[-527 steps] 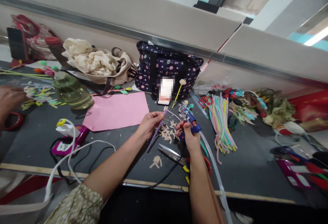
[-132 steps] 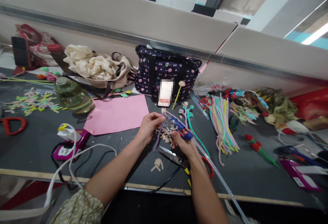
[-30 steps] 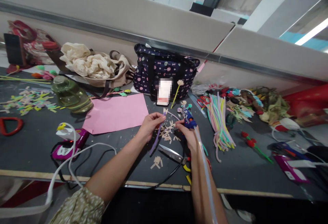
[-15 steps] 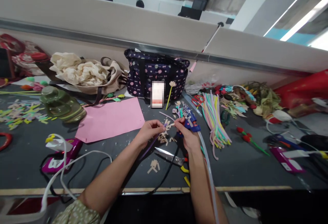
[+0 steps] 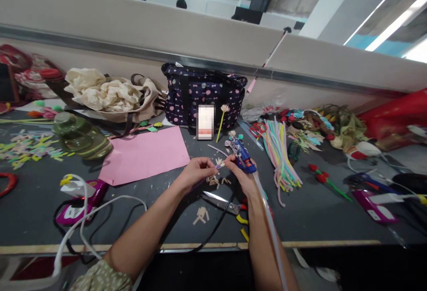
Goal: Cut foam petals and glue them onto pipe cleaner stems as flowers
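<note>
My left hand [image 5: 194,173] pinches the top of a purple pipe-cleaner stem [image 5: 218,164] that has small pale petals at its tip. My right hand [image 5: 240,176] is wrapped round a blue glue gun [image 5: 244,159], from whose back a long clear glue stick [image 5: 268,220] runs along my forearm. The fingertips of both hands meet at the stem tip. Loose pale petal pieces [image 5: 216,180] lie on the dark table [image 5: 156,206] just below them. Scissors [image 5: 224,202] with red and yellow handles lie under my right wrist.
A pink sheet [image 5: 143,154], a green bottle [image 5: 80,135], a magenta glue gun [image 5: 82,195] with a white cord lie left. A dotted bag [image 5: 203,93] and a beige bag [image 5: 106,89] stand behind. A pipe-cleaner bundle [image 5: 278,153], red flowers [image 5: 325,182] and craft clutter lie right.
Both hands have come lower and closer together over the petal pile. The right hand's fingertips now touch the stem tip, and the glue gun points further away from me.
</note>
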`<state>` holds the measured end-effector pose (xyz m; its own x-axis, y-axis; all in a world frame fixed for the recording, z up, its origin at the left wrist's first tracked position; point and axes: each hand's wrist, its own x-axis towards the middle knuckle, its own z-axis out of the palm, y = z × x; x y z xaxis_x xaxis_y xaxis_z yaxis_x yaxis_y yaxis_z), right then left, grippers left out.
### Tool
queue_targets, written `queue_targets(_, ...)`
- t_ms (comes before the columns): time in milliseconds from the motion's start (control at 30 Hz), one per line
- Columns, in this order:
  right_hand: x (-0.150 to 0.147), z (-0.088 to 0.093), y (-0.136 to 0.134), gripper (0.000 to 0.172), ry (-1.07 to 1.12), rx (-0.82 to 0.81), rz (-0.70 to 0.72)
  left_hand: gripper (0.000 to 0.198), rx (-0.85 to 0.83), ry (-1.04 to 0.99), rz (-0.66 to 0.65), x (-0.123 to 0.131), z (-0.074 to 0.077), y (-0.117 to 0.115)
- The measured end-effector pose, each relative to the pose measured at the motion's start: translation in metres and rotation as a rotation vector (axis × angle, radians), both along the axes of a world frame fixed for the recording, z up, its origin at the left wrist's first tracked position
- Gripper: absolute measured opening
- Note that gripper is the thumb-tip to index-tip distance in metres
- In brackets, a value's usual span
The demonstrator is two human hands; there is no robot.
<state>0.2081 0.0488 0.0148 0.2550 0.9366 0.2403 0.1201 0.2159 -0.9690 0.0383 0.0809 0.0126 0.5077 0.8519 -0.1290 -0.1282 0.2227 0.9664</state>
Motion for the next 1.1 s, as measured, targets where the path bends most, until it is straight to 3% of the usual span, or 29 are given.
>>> queue_targets(267,0.000,0.005,-0.002,0.016,-0.047,0.007,0.063,0.021,0.029,0.005,-0.018,0.000,-0.002,0.000)
queue_targets(1100,-0.001,0.012,-0.005,0.018,-0.160,0.017,0.053,0.022,0.084,0.034,-0.009,0.001,-0.006,0.000)
